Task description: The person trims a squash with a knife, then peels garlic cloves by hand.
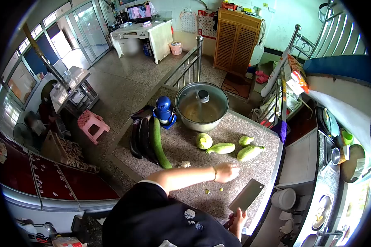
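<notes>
My right hand (237, 224) grips the handle of a cleaver (247, 196), its broad blade low over the granite counter (193, 201). My left hand (226, 172) reaches across, fingers curled closed; whatever they hold, if anything, is hidden. Just beyond it lie pale green squashes: a rounded one (204, 140), a longer one (221, 148), a small one (246, 140) and another long one (250, 153). Two small green scraps (207, 191) rest on the counter near my left forearm. Garlic (184, 164) sits above that forearm.
A lidded pot (202, 109) stands at the counter's far side, beside a blue bottle (164, 111). Dark eggplants (145, 140) and a long green gourd (158, 144) lie at the left. A pink stool (92, 124) is on the floor; a sink (322, 212) is at right.
</notes>
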`<action>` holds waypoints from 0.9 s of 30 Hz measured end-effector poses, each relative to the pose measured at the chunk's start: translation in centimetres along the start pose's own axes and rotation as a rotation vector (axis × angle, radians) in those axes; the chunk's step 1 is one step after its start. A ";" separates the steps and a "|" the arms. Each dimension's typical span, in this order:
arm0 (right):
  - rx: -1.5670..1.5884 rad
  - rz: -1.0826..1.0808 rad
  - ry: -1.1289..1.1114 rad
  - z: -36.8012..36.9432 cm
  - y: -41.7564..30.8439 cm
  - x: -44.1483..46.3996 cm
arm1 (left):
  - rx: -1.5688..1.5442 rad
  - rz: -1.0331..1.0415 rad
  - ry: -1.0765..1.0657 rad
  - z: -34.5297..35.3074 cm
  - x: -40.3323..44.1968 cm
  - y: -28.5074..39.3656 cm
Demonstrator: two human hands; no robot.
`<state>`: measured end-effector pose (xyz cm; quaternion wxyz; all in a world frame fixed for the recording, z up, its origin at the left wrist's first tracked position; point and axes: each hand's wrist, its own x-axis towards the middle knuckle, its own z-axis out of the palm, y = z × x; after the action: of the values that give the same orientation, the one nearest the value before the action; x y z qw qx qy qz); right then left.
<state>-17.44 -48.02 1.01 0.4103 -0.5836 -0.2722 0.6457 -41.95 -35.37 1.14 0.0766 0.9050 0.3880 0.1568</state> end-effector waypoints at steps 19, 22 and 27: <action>-0.746 -0.253 -0.200 3.3 -3.2 0.6 | -0.019 -0.377 0.317 1.7 -11.6 7.3; -0.862 -0.334 -0.206 3.5 -3.1 0.2 | -0.280 -0.565 0.549 -0.3 -12.1 8.3; -1.038 -0.276 -0.473 5.5 -3.3 -1.7 | -0.300 -0.767 0.859 -2.4 -14.8 7.9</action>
<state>-22.15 -47.06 5.53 0.0790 -0.5075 -0.7104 0.4811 -47.01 -51.46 2.09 0.0908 0.5351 0.6569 0.5233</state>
